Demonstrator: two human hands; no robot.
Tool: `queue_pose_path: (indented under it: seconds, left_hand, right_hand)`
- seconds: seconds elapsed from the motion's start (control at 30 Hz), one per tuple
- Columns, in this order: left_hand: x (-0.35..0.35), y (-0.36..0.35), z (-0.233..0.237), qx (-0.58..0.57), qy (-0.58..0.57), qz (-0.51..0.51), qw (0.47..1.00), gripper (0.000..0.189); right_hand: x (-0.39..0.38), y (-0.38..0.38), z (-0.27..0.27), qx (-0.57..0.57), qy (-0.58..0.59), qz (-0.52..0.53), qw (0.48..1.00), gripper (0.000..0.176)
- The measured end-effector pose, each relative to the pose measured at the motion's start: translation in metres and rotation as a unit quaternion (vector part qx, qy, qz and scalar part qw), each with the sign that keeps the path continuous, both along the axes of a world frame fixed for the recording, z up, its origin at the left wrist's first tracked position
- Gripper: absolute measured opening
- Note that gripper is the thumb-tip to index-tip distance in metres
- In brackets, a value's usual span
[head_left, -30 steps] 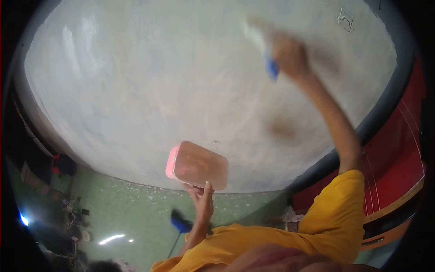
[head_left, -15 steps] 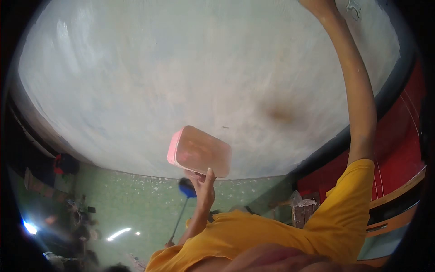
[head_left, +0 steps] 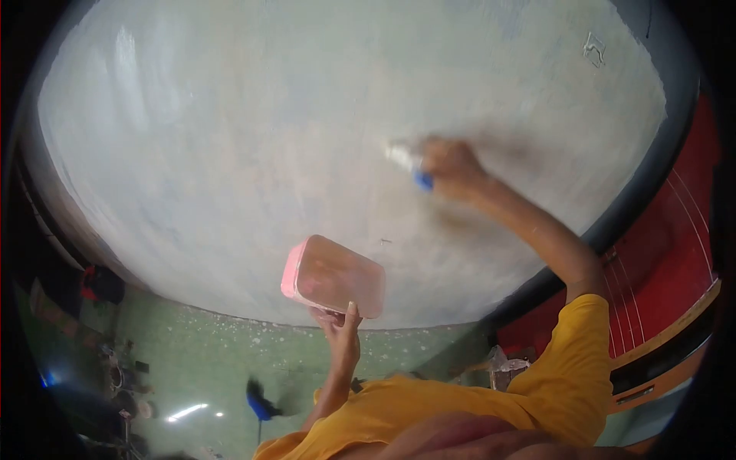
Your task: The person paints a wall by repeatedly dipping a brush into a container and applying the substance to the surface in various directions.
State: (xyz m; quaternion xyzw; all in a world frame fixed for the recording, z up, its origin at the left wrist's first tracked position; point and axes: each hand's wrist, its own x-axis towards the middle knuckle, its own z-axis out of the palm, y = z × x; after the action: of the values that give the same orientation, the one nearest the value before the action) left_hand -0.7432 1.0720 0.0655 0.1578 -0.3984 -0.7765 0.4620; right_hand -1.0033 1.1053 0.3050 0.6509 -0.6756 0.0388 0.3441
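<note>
My left hand [head_left: 343, 331] grips a pink plastic container [head_left: 341, 277] from below, thumb on its near side. The container is tilted in front of the wall, and its contents cannot be made out clearly. Up and to the right, my right hand [head_left: 454, 169] is closed around a paintbrush [head_left: 402, 156], blurred by motion. Its whitish end points left against the pale wall [head_left: 253, 176], and a blue part shows below the fist. Whether the bristles touch the wall is hard to tell.
A small nail [head_left: 386, 241] sticks out of the wall. White specks dot the green floor [head_left: 199, 345], where a blue broom head [head_left: 259, 402] on a thin stick shows. Red panelling [head_left: 652, 276] stands at the right; clutter [head_left: 123, 376] lies at the lower left.
My right hand has come down and left from the top edge, bringing the paintbrush into view. The container sits slightly lower in view. The blue broom head has shifted left and down.
</note>
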Motion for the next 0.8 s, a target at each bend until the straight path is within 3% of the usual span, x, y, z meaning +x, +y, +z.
queue_pose_path:
  seconds: [0.03, 0.1, 0.2, 0.3, 0.37, 0.43, 0.47, 0.57, 0.6, 0.63, 0.7, 0.8]
  left_hand:
    - [-0.001, 0.0, 0.001, 0.0, 0.002, 0.003, 1.0, 0.078]
    - [0.002, 0.003, 0.005, 0.003, 0.003, 0.007, 1.0, 0.081]
    - [0.003, 0.005, 0.014, 0.034, 0.017, 0.017, 0.999, 0.088]
    - [0.004, 0.007, 0.013, 0.047, 0.004, 0.024, 0.999, 0.087]
    - [0.002, 0.007, 0.009, 0.044, 0.002, 0.025, 0.999, 0.086]
    - [0.003, 0.005, 0.005, 0.038, -0.004, 0.031, 0.999, 0.086]
    - [0.003, 0.003, 0.004, 0.034, -0.009, 0.034, 0.999, 0.085]
    - [0.001, 0.005, 0.005, 0.03, -0.014, 0.048, 0.998, 0.085]
    - [0.001, 0.005, 0.006, 0.028, -0.013, 0.055, 0.998, 0.086]
    - [0.001, 0.004, 0.005, 0.028, -0.014, 0.058, 0.998, 0.085]
    - [0.001, 0.005, 0.004, 0.03, -0.015, 0.061, 0.998, 0.085]
    - [0.003, 0.006, 0.006, 0.036, -0.015, 0.051, 0.998, 0.085]
  right_hand:
    - [0.001, -0.003, 0.035, -0.014, -0.034, -0.111, 0.993, 0.027]
    - [-0.027, -0.002, 0.095, -0.191, 0.027, -0.012, 0.981, 0.023]
    - [-0.022, 0.0, 0.165, -0.312, 0.097, -0.06, 0.943, 0.016]
    - [-0.029, -0.003, 0.148, -0.301, 0.216, 0.003, 0.929, 0.012]
    - [-0.022, -0.016, 0.086, -0.266, 0.229, -0.014, 0.936, 0.011]
    - [-0.024, -0.027, 0.012, -0.215, 0.279, 0.015, 0.936, 0.029]
    - [-0.024, -0.025, -0.027, -0.155, 0.199, 0.032, 0.967, 0.046]
    - [-0.003, -0.014, -0.078, -0.066, 0.045, 0.085, 0.993, 0.042]
    - [0.001, -0.011, -0.083, -0.037, -0.022, 0.092, 0.995, 0.039]
    - [-0.01, -0.015, -0.075, -0.087, -0.004, 0.136, 0.987, 0.033]
    - [-0.016, -0.018, -0.024, -0.082, -0.07, -0.063, 0.992, 0.024]
    - [-0.043, -0.019, 0.074, -0.314, 0.029, 0.071, 0.946, 0.017]
